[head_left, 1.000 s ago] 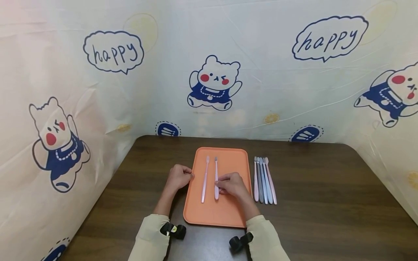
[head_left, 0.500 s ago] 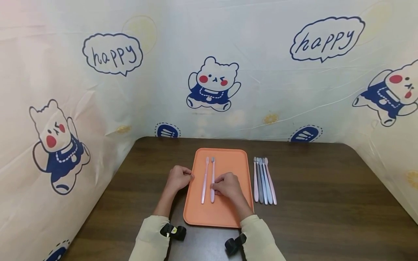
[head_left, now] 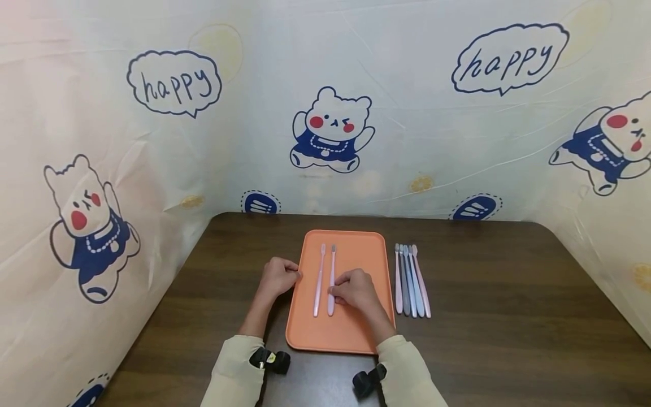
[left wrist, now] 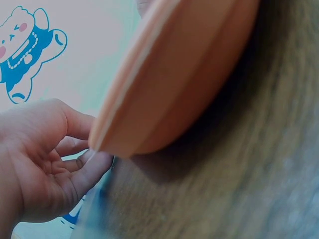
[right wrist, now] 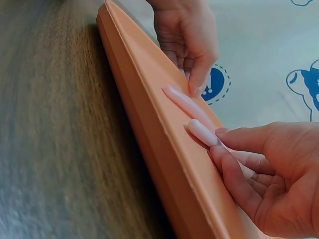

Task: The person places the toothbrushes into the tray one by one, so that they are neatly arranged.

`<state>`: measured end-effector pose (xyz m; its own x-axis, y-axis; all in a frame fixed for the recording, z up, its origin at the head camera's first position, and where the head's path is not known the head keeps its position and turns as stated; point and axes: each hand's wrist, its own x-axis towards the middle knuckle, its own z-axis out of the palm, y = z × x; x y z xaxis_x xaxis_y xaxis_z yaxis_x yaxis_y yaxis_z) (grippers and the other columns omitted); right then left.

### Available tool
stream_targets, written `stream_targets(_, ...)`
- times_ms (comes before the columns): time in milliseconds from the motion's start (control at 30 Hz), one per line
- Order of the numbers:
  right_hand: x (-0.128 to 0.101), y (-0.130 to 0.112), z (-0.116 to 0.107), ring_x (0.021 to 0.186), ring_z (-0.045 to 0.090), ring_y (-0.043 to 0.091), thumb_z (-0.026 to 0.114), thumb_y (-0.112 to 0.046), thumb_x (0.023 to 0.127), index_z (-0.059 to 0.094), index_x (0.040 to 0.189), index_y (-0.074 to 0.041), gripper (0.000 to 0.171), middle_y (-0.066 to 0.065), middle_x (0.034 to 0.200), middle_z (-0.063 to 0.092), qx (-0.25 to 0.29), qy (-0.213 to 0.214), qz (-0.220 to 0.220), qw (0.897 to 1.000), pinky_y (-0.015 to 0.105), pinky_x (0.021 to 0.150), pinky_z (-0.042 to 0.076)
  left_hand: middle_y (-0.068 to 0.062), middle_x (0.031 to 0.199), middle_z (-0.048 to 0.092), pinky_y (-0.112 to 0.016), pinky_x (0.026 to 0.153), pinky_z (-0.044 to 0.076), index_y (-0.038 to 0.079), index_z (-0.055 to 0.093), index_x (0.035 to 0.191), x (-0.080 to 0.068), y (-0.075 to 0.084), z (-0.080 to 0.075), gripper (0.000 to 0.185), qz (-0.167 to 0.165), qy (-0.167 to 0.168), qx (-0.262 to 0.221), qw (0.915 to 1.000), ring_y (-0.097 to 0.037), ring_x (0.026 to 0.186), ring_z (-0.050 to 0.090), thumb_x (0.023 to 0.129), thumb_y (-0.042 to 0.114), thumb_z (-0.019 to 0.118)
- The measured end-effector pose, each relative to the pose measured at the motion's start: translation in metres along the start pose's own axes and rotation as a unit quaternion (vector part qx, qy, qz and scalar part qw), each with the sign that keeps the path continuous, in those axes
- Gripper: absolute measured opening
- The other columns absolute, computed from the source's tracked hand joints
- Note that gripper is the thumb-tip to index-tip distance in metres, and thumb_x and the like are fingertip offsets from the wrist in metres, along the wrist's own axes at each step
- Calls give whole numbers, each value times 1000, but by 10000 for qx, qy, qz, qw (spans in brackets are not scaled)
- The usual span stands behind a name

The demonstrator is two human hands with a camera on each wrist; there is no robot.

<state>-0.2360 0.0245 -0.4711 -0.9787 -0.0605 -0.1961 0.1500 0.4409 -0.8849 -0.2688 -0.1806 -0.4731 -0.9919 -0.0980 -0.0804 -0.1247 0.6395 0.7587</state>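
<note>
My right hand (head_left: 354,288) pinches the handle of a pale pink toothbrush (head_left: 333,265) between thumb and fingertips, close over the orange tray (head_left: 310,336). In the right wrist view the held toothbrush (right wrist: 201,132) shows its rounded handle end, and its far part is hidden behind the fingers. A second pink toothbrush (head_left: 319,282) lies on the tray just left of it, nearly parallel, with its bristle head toward the far side. At the tray's left rim, my left hand (head_left: 277,277) grips the edge, thumb and forefinger meeting at the rim in the left wrist view.
Several toothbrushes lie side by side on the dark wooden table (head_left: 488,294) right of the tray, among them a grey one (head_left: 404,282) and a pink one (head_left: 422,285). A printed curtain (head_left: 407,124) stands along the table's back and sides.
My right hand has shifted slightly left with the toothbrush, bringing it nearer the one lying on the tray; over the last half second its head tilts slightly right. The left hand stays at the rim.
</note>
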Motion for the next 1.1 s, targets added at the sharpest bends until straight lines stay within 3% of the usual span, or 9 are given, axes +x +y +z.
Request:
stream_targets(600, 0, 1, -2, 58, 64, 9, 80, -9, 84, 72, 97, 2, 19, 9, 75, 72, -32, -81, -143, 9999, 20, 55, 55, -12, 90, 77, -30, 68, 56, 1, 80, 97, -1, 2, -1, 17, -84, -7, 17, 10000, -16, 75, 65, 86, 10, 70)
stream_targets(1100, -7, 10, -19, 63, 65, 12, 76, -12, 88, 71, 105, 0, 22, 8, 79, 73, -107, 44, -329, 9994, 25, 58, 55, -12, 90, 77, -29, 67, 57, 1, 80, 97, -1, 1, 1, 16, -161, -15, -21, 9999, -16, 74, 66, 86, 10, 71)
